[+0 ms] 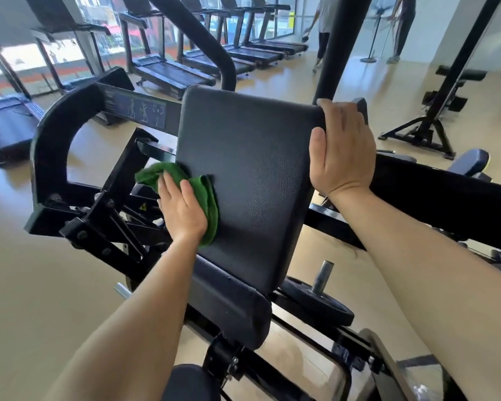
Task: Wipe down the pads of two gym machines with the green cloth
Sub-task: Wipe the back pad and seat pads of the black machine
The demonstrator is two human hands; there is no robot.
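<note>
1. Black textured vinyl back pad point(258, 175) fills the middle, tilted upright on the black steel machine frame point(55, 146).
2. Over at the pad's top right corner, there's the right hand point(342, 151), grip wrapped round the edge, thumb in front!
3. Now the left hand point(182, 209), grip released, palm pressing flat.
4. Under it sits the green cloth point(210, 206), against the pad's left edge.

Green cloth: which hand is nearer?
Left. The left hand presses the green cloth against the pad's left edge; the right hand grips the pad's upper right corner, apart from it.
</note>
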